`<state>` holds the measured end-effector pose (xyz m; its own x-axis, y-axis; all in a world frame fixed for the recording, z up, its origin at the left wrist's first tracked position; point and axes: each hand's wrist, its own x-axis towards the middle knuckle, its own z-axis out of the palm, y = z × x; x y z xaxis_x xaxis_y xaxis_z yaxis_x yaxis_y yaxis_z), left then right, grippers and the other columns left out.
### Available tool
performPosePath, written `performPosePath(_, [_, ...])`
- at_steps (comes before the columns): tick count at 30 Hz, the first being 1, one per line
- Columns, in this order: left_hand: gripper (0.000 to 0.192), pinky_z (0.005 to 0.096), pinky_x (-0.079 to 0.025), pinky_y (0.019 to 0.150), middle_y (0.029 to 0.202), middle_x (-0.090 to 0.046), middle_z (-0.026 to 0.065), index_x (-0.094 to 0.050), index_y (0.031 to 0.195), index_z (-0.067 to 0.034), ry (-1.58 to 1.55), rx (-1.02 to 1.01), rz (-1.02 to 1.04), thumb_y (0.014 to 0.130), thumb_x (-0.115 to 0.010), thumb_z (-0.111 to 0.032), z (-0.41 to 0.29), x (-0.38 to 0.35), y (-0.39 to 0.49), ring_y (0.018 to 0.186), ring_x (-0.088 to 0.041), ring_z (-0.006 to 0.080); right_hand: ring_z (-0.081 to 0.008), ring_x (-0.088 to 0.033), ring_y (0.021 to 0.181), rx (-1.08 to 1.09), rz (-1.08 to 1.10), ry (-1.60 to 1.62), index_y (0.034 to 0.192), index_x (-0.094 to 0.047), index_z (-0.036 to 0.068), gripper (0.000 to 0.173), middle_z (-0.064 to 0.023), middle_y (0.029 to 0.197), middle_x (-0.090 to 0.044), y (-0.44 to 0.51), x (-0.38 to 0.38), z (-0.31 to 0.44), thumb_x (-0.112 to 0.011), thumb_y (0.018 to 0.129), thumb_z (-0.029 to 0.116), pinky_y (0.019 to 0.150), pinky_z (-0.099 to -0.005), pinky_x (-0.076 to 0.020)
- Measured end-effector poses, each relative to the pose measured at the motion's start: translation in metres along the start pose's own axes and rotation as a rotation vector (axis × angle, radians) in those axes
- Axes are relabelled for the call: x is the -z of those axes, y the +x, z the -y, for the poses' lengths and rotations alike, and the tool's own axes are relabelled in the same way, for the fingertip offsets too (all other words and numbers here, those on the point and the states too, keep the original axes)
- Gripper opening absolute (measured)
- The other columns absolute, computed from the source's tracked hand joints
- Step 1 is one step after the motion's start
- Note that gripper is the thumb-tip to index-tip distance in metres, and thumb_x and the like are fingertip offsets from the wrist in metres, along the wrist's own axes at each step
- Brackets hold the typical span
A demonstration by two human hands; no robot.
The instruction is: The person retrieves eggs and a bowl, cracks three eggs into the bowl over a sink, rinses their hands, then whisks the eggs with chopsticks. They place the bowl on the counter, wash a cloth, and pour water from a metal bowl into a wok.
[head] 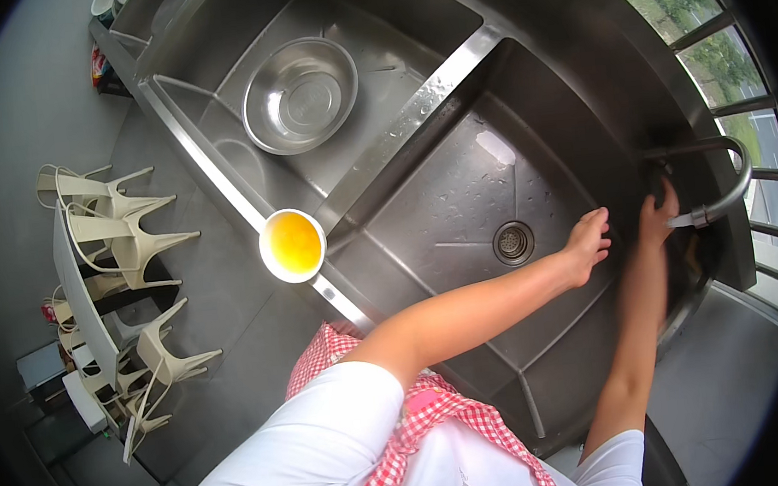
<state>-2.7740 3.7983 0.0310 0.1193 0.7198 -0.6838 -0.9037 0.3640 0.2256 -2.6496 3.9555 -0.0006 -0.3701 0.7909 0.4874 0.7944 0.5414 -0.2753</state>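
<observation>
My left hand (589,246) is held over the right sink basin (430,239), near the drain (513,243), its fingers slightly apart and nothing in it. Farther right, my right hand (659,216) reaches up beside the outlet of the curved metal faucet (737,178). Its thumb and fingers are spread, and whether they touch the faucet fitting I cannot tell. I see no clear stream of water. A white cup (265,254) of yellow-orange liquid stands on the front rim of the sink, by the divider.
A round stainless steel bowl (300,96) sits in the left basin, beyond the wet metal divider (419,112). Cream metal chairs (136,244) surround a table (80,284) on the left. A barred window (719,54) is behind the faucet.
</observation>
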Motion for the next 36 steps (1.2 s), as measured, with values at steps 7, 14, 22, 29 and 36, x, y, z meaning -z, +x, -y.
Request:
performPosePath(7, [0.033,0.0235,-0.039,0.069,0.093,-0.055,0.0014,-0.05,0.11,-0.009,0.251,-0.296,0.111,0.089,-0.044,-0.034,-0.005,-0.009,0.025,0.077,-0.049,0.0085,-0.0053,-0.053,0.069,-0.799,0.4,1.273,0.098,-0.056,-0.001,0.018,-0.0039,0.082,-0.059,-0.064,0.027,0.074,-0.05,0.088,0.013,0.059,-0.0179,-0.0419])
performPosePath(14, [0.026,0.0263,-0.043,0.062,0.075,-0.055,0.0024,-0.055,0.091,-0.003,0.388,-0.677,-0.134,0.09,-0.046,-0.028,0.012,-0.003,0.012,0.069,-0.052,0.0113,-0.019,-0.05,0.063,-0.79,0.349,0.465,0.072,-0.05,0.003,0.033,-0.0076,0.068,-0.053,-0.082,-0.011,0.119,-0.043,0.089,0.031,0.056,-0.0307,-0.0426])
performPosePath(22, [0.031,0.0268,-0.044,0.058,0.072,-0.057,0.0069,-0.058,0.081,-0.001,0.324,-0.317,-0.134,0.087,-0.052,-0.031,-0.003,0.023,0.011,0.065,-0.053,0.0129,-0.0051,-0.049,0.062,-0.972,0.309,1.029,0.087,-0.055,0.003,0.03,-0.0001,0.073,-0.055,-0.092,0.03,0.149,-0.047,0.089,0.032,0.053,-0.0219,-0.041])
performPosePath(29, [0.025,0.0235,-0.043,0.063,0.082,-0.061,0.0072,-0.06,0.093,-0.001,0.702,-0.617,-0.081,0.087,-0.052,-0.024,0.002,0.027,0.006,0.071,-0.055,0.0111,-0.0123,-0.056,0.067,-0.95,0.183,0.951,0.082,-0.058,0.001,0.025,-0.0047,0.07,-0.058,-0.076,0.031,0.148,-0.053,0.085,0.024,0.061,-0.0267,-0.0446])
performPosePath(36, [0.017,0.0227,-0.049,0.062,0.081,-0.059,0.0055,-0.056,0.098,0.003,0.39,-0.473,-0.005,0.086,-0.051,-0.008,-0.013,0.024,-0.004,0.069,-0.057,0.0108,-0.0085,-0.049,0.053,-0.986,0.109,1.1,0.083,-0.055,0.002,0.013,-0.0017,0.066,-0.055,-0.063,0.017,0.112,-0.055,0.084,0.015,0.043,-0.0237,-0.0393])
